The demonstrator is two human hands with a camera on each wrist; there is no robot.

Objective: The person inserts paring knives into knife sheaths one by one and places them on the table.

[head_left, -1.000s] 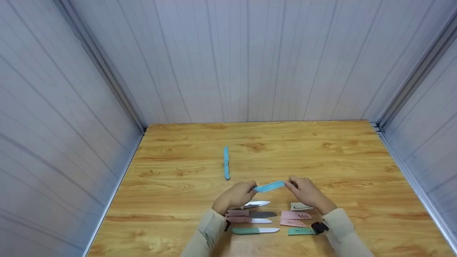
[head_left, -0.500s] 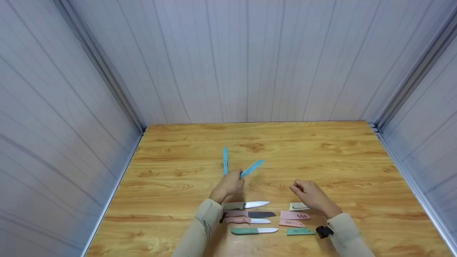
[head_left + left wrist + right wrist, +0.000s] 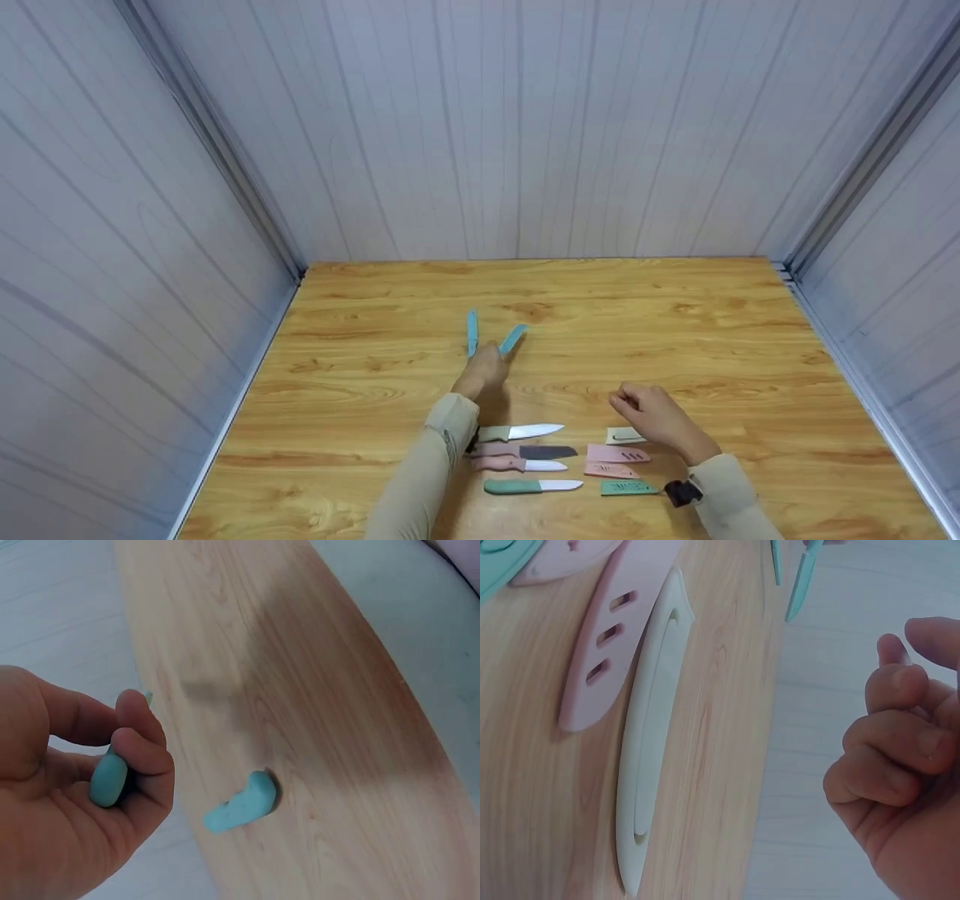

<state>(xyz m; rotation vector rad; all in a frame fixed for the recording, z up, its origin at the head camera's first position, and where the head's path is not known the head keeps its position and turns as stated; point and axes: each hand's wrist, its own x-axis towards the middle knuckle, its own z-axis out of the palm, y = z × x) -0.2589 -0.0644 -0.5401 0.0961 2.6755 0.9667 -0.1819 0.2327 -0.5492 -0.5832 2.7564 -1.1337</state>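
Observation:
My left hand [image 3: 484, 369] grips the handle of a blue knife [image 3: 513, 339] above the table, blade part pointing away and to the right. That blade part is blue too, as if sheathed. In the left wrist view the handle end [image 3: 107, 781] shows between curled fingers and palm. A second blue knife [image 3: 472, 330] lies on the table just left of this hand, its near end hidden in the head view. My right hand [image 3: 656, 416] holds nothing; its fingers are loosely curled beside a whitish sheath [image 3: 656, 727], which it partly covers in the head view.
Uncovered knives lie in a column near the front: beige-handled [image 3: 534, 431], pink with a dark blade [image 3: 547, 452], another pink [image 3: 502, 465] and green [image 3: 514, 487]. Right of them lie pink sheaths [image 3: 616, 454] and a green sheath [image 3: 627, 488]. Pale panel walls [image 3: 517, 150] enclose the wooden table.
Both hands were on the blue knife one second ago. The right hand has let go and stays near the sheaths. My left hand has carried the knife away toward the other blue knife.

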